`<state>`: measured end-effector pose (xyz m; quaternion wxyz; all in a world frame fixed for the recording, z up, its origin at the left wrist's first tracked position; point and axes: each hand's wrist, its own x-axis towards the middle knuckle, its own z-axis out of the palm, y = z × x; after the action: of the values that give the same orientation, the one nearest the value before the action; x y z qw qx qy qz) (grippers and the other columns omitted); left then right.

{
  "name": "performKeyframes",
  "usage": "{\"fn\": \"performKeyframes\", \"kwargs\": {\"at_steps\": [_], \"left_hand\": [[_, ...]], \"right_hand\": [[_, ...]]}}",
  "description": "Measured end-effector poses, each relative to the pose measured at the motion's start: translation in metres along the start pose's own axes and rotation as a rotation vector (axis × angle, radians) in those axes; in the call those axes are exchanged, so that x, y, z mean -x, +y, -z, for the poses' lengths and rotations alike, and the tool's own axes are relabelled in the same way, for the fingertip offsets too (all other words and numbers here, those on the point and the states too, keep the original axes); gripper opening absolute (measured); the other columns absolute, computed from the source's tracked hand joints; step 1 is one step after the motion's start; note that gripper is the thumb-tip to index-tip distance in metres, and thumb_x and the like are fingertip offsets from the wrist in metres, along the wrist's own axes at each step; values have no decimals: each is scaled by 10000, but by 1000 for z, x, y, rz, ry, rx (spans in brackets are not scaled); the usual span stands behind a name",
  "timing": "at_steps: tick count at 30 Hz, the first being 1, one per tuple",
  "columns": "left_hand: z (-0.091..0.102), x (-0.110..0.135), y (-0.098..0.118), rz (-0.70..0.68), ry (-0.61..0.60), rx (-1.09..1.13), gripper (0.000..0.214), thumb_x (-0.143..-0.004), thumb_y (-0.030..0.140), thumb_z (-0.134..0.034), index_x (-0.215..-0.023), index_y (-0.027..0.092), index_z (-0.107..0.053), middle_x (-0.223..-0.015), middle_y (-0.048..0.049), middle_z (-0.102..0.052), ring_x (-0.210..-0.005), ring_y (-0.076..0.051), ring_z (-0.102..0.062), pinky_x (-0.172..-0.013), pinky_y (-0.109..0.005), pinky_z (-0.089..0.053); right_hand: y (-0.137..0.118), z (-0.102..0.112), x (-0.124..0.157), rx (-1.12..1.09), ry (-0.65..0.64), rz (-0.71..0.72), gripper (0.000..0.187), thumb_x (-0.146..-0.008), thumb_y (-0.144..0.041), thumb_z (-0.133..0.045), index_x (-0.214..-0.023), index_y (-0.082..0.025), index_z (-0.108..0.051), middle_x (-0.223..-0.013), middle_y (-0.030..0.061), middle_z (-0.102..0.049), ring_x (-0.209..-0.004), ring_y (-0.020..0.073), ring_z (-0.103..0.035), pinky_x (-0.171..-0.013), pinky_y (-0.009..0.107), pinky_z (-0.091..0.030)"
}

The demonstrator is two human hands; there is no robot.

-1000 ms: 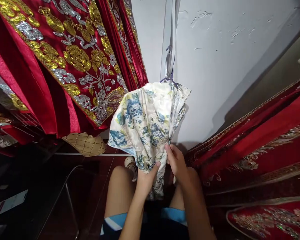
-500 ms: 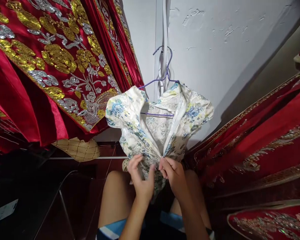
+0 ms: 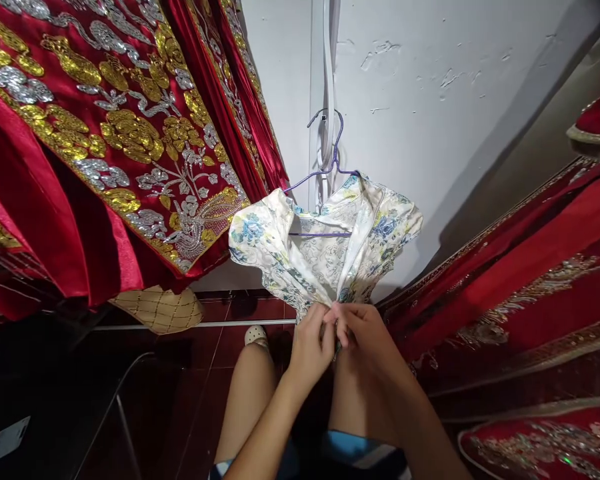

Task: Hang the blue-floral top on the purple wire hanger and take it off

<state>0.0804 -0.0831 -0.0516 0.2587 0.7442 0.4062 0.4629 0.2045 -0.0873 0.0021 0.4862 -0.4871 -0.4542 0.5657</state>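
Hands, two: the left hand (image 3: 311, 348) and the right hand (image 3: 363, 327), both at one floral garment (image 3: 325, 257) on one purple hanger (image 3: 335, 161). Also countable are one clog (image 3: 255, 335) on the dark red floor (image 3: 205, 407), two bare legs (image 3: 245, 400), one quilted beige piece (image 3: 157, 310) and one pale flat slab (image 3: 3, 443), lying near the lower left on a black surface (image 3: 45, 393). Red embroidered cloth (image 3: 130, 137) hangs to the left, with more red beaded cloth (image 3: 530, 267) to the right; their layers overlap too much to count.

Cream with blue flowers and yellow-green leaves, the garment hangs before the white wall (image 3: 405, 113), below a white strap (image 3: 327, 67). Two short sleeves flare past the hanger's ends, and the hanger's lower bar crosses the neck opening. Its front gapes in a V, showing a paler patterned inside; the two edges meet at the fingers.

Both forearms angle up and inward from below, the hands meeting just under the V's point, fingertips touching or nearly so. The right thumb and fingers are pinched on the cloth; the left fingers are curled in on it too, their tips partly hidden.
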Motion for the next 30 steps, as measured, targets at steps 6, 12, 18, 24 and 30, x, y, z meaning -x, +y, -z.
{"fn": "performKeyframes", "kwargs": {"at_steps": [6, 12, 18, 24, 30], "left_hand": [[4, -9, 3, -44, -267, -334, 202, -894, 51, -381, -880, 211, -503, -899, -73, -594, -835, -220, -582, -705, -297, -437], [13, -25, 6, -8, -545, -713, 436, -714, -51, -486, -1078, 176, -563, -1028, -128, -663, -918, -290, -648, -731, -332, -467], [50, -45, 8, -9, -391, -515, 211, -875, 85, -525, -1031, 193, -618, -936, -90, -681, -840, -254, -659, -705, -316, -472], [94, -111, 48, -299, 136, -280, 425, -988, 233, -498, -1413, 230, -494, -1093, -74, -686, -879, -181, -655, -807, -311, -492], [89, -158, 81, -493, 148, -362, 202, -989, 287, -520, -959, 161, -674, -935, -54, -704, -912, -195, -639, -872, -351, -473]], "right_hand": [[-55, 18, -45, -128, 63, 117, 368, -740, -488, -779, -674, -133, -709, -415, -61, -439, -370, 49, -292, -370, 213, -200], [-123, 15, -77, -278, -22, 224, 270, -829, -374, -755, -744, -132, -673, -452, -96, -393, -357, 26, -255, -330, 175, -177], [-95, -1, -67, -78, -27, 361, 390, -842, -543, -705, -763, -161, -690, -485, -35, -545, -377, 54, -411, -365, 180, -285], [-97, -1, -56, 11, -33, 437, 439, -859, -595, -656, -712, -182, -653, -470, -33, -534, -389, 68, -406, -404, 199, -317], [-113, 11, -72, 48, -55, 572, 408, -870, -550, -658, -679, -190, -640, -438, -70, -402, -395, 66, -302, -420, 215, -231]]}}
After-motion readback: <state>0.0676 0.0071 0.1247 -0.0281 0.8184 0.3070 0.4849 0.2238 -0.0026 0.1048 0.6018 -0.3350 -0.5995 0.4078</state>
